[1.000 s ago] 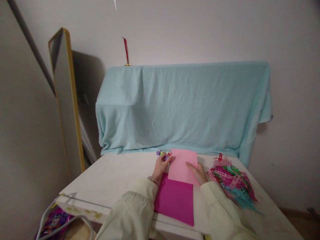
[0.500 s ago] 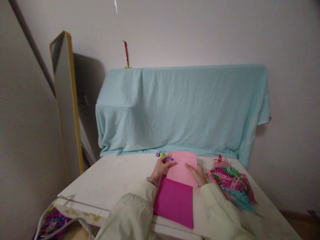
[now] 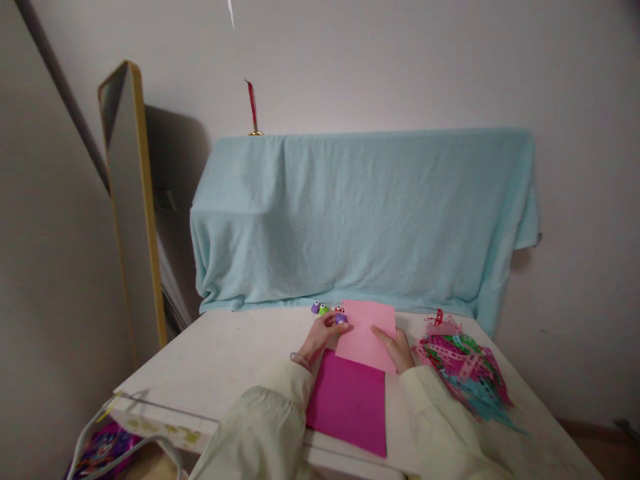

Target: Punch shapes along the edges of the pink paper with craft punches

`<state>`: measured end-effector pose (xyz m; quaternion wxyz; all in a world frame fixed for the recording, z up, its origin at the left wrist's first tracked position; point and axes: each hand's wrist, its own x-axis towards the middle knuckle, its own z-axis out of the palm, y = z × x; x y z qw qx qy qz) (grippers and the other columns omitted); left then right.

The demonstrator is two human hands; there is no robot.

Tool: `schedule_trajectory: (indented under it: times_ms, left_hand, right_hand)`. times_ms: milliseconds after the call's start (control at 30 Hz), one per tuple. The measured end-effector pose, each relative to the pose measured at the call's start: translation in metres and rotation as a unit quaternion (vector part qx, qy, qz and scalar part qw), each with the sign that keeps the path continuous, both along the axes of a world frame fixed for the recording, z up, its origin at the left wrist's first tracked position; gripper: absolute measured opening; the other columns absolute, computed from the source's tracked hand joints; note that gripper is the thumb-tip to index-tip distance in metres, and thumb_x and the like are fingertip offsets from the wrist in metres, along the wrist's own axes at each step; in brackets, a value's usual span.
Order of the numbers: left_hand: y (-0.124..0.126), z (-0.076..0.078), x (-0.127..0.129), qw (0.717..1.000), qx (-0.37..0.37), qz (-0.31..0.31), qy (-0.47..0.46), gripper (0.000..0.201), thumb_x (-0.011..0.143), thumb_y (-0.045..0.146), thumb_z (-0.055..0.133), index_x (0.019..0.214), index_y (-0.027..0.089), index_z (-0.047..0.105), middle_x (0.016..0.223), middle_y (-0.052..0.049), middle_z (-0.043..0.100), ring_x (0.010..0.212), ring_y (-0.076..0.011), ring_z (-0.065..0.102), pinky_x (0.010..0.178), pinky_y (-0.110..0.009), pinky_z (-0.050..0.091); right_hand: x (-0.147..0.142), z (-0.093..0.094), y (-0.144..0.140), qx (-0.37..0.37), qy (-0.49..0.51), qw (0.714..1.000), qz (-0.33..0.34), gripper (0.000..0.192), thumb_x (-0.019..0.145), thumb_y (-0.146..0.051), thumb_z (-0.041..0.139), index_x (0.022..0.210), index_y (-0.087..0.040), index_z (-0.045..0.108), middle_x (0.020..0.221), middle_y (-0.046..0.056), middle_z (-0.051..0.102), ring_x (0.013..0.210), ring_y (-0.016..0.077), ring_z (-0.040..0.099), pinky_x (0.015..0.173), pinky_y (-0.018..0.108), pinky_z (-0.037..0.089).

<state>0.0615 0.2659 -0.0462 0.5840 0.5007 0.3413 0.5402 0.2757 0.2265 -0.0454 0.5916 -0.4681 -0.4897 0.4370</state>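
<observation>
Hands apart, each clamped on something. Left hand [image 3: 320, 335]: thumb and fingers pinching a small, rounded purple piece [image 3: 341, 319] at the left edge of a pink sheet [image 3: 364, 333]; cannot tell whether those fingers also grip the sheet. Right hand [image 3: 397, 347]: thumb flat on the sheet's right side, other fingers hidden underneath. Sheet smooth, matte, near-square, tilted between the two hands, its lower edge over a magenta sheet [image 3: 347, 407] (flat, straight-cut, nearer the wearer). Just beyond the left hand, small knobbly figures with white eyes: purple [image 3: 315, 307], green [image 3: 324, 309] and red [image 3: 339, 309]. Right of the right hand, a loose tangle of punched strips [image 3: 465, 367], pink, red, green and teal. White counter [image 3: 225, 353], faintly scuffed, under all of it. Past both hands, soft light-blue cloth [image 3: 370, 213] hangs in shallow folds.
</observation>
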Motion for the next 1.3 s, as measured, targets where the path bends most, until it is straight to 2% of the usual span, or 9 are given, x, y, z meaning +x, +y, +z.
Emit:
schedule_trajectory:
  times_ms: [367,700,967,1300]
  left_hand:
    - [-0.002,0.002,-0.001,1.000,0.007,0.005,0.007,0.050,0.057,0.030,0.085,0.101,0.014,0.069,0.094,-0.008,0.070,0.085,-0.0170,0.064,0.079,-0.027,0.047]
    - [-0.007,0.008,-0.001,1.000,0.009,-0.016,0.011,0.043,0.060,0.031,0.083,0.097,0.013,0.070,0.096,-0.010,0.070,0.089,-0.0210,0.065,0.085,-0.032,0.047]
    - [-0.011,0.012,-0.001,1.000,0.011,-0.021,0.017,0.040,0.060,0.031,0.083,0.093,0.013,0.070,0.091,-0.008,0.069,0.084,-0.0184,0.064,0.083,-0.030,0.047]
    - [-0.015,0.021,-0.001,0.999,0.018,-0.009,0.032,0.035,0.058,0.033,0.083,0.084,0.014,0.071,0.082,-0.005,0.067,0.076,-0.0159,0.061,0.076,-0.027,0.045]
  right_hand:
    - [0.001,0.001,-0.001,0.006,-0.005,1.000,0.004,0.045,0.070,-0.045,0.074,0.100,-0.011,0.069,0.097,0.011,0.073,0.094,0.0286,0.067,0.077,0.035,0.053]
    - [0.000,0.001,-0.001,0.000,-0.003,1.000,0.004,0.045,0.069,-0.045,0.074,0.099,-0.012,0.070,0.097,0.011,0.073,0.089,0.0274,0.068,0.073,0.033,0.054]
    - [0.001,-0.002,0.001,-0.001,-0.011,1.000,0.005,0.046,0.070,-0.045,0.073,0.102,-0.012,0.069,0.099,0.011,0.072,0.093,0.0285,0.067,0.077,0.036,0.053]
    - [0.000,0.001,-0.002,-0.004,-0.005,1.000,0.013,0.048,0.068,-0.047,0.073,0.101,-0.012,0.069,0.098,0.011,0.073,0.091,0.0286,0.067,0.075,0.036,0.054]
